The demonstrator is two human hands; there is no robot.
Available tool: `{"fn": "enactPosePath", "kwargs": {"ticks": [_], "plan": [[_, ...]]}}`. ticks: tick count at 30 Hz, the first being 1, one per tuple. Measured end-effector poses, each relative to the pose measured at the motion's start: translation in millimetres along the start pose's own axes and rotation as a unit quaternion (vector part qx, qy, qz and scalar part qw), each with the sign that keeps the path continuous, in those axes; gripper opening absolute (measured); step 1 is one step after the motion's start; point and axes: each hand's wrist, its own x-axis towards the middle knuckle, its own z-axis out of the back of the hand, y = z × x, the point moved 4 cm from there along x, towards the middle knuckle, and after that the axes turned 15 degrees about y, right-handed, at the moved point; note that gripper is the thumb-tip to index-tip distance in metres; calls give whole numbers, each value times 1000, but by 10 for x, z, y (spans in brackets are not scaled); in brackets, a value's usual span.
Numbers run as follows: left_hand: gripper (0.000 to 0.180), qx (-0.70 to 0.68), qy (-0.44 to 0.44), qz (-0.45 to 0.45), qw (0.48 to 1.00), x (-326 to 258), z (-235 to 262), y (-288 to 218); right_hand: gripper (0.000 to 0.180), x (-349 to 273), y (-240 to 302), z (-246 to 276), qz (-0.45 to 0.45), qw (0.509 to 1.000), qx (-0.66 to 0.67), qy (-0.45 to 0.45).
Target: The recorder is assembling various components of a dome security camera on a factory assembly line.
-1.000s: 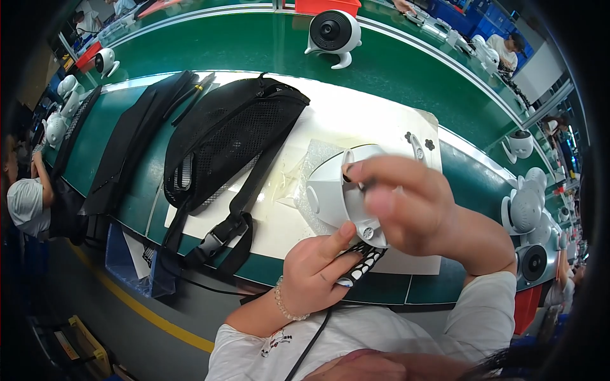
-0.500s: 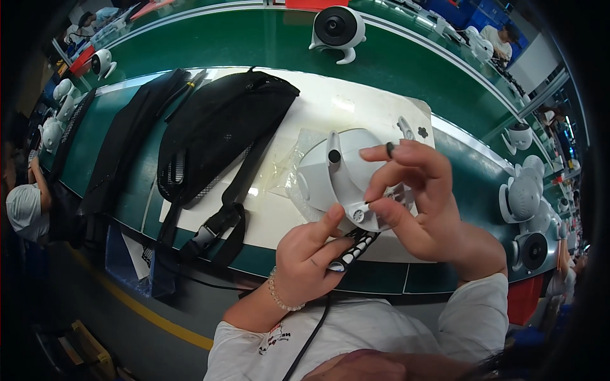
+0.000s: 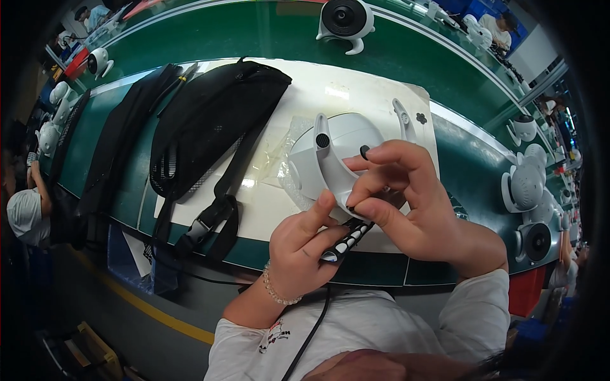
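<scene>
A white rounded device (image 3: 356, 130) with curved legs lies on clear bubble wrap (image 3: 284, 171) on a white board. One leg carries a dark round pad (image 3: 323, 141). My right hand (image 3: 416, 203) pinches a small dark piece between thumb and forefinger at the end of the nearest leg; the fingers cover most of it. A black round pad (image 3: 365, 152) sits at another fingertip of that hand. In my left hand (image 3: 304, 244) is a black strip with white round spots (image 3: 348, 241), and its thumb touches the same leg.
A black mesh bag (image 3: 219, 120) with straps and a buckle (image 3: 200, 230) covers the board's left side. Further left lies a black fabric cover (image 3: 130, 133) beside a yellow-and-black tool (image 3: 184, 77). White fan-like units (image 3: 346, 22) stand behind and at right (image 3: 534, 241). Co-workers sit farther off.
My right thumb and forefinger have come down over the end of the near leg, hiding its round recess. The whole scene has shifted slightly in the picture.
</scene>
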Motion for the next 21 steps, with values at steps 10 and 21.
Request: {"fn": "enactPosePath", "kwargs": {"ticks": [10, 21], "plan": [[27, 6, -2, -2, 1000, -3, 12, -10, 42, -153, 110, -135, 137, 892, -416, -109], [26, -14, -14, 7, 1000, -1, -3, 11, 43, -247, 73, -111, 34, 931, -361, -33]]}}
